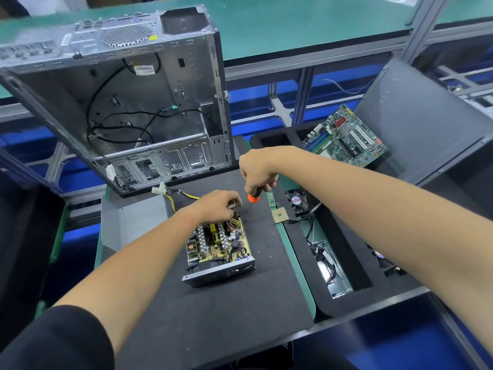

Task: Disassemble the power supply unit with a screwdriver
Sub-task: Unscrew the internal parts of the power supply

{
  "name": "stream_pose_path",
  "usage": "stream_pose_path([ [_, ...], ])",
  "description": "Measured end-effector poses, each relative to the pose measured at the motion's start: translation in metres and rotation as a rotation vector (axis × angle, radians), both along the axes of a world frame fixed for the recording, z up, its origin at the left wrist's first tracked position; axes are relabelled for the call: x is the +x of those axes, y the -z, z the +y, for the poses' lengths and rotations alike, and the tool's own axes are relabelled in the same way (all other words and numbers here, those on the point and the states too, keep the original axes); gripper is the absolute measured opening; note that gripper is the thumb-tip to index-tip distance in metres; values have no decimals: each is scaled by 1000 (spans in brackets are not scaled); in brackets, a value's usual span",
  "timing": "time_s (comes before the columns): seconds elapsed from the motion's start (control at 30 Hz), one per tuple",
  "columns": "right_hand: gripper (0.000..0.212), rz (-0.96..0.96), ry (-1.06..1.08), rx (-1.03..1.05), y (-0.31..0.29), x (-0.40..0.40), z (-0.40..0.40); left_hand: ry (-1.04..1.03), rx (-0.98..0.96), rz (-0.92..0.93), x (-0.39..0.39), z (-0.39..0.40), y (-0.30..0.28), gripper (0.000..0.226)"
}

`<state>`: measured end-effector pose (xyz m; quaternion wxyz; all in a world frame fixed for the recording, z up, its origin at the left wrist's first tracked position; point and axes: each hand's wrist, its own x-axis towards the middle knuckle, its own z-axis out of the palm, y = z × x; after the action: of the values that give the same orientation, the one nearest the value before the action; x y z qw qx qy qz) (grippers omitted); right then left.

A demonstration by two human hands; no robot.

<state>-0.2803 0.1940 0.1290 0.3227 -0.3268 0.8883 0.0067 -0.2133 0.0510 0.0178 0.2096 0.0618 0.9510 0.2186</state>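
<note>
Head view looks down on my right hand (257,169), fingers curled tight round the orange-and-black handle of the screwdriver (250,202), its shaft pointing down to the far corner of the power supply unit (220,249). My left hand (218,205) has its fingers bent over that same far end, pinching a small metal part above the yellow wires. The unit lies open on a black mat (213,316), circuit board facing up, its cable bundle (176,196) trailing toward the empty computer case (120,102) standing behind. A CPU chip (279,214) sits at the mat's right edge. Beyond it, a black foam tray (354,297) holds a small fan (297,200), and a motherboard (346,140) leans further back. Green benches and aluminium framing fill the room behind.
</note>
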Motion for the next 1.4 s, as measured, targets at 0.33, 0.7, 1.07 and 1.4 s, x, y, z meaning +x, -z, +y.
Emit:
stream_pose_path([
  [0.33, 14, -34, 27, 26, -46, -19, -1, 129, 26, 46, 12, 0, -4, 39],
  [0.7, 12, -64, 9, -16, -66, -21, -12, 3, 112, 105, 20, 1, -3, 27],
  [1.07, 6, -88, -47, 15, -85, -19, -29, -251, 293, 213, 30, -38, -27, 22],
  [1.4, 17, 86, -339, -139, -48, 49, -114, -776, 68, 536, 97, -153, -45, 15],
])
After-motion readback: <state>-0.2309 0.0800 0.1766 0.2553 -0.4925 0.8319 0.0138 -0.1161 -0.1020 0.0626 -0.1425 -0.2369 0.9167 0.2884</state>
